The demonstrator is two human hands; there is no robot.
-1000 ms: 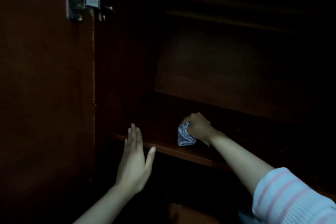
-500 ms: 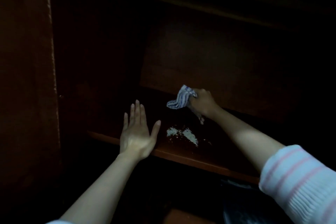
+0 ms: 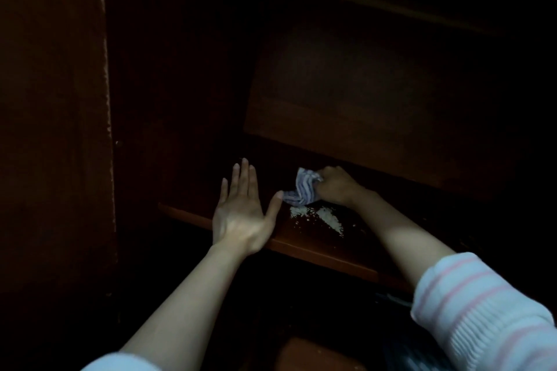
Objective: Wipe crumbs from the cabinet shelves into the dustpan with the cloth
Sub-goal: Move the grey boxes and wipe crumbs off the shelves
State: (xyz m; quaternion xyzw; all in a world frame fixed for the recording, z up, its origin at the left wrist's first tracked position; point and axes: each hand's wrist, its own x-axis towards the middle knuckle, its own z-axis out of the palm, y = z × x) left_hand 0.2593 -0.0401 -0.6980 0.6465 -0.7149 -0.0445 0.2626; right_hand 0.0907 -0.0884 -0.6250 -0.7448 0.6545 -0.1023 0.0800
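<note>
Cloth point(image 3: 302, 189), gripped in R hand point(image 3: 337, 187), long axis down-left twd crumbs point(image 3: 321, 216).

Place: a home, most likely, looking into a dim storage cabinet point(image 3: 361, 84)
Furniture: reddish-brown wood, with a tall panel point(image 3: 51, 129) at left and a shelf point(image 3: 301, 236) across the middle
Housework signs: white crumbs point(image 3: 321, 216) on the shelf, a striped cloth point(image 3: 303, 188), a striped knit sleeve point(image 3: 482, 310)

A dark reddish-brown wooden cabinet door point(image 3: 51, 129) stands open at the left, its rough inner edge running top to bottom. A white knitted sleeve with pink stripes point(image 3: 482, 310) fills the lower right corner. A reddish-brown wooden surface point(image 3: 316, 355) shows dimly at the bottom edge.
</note>
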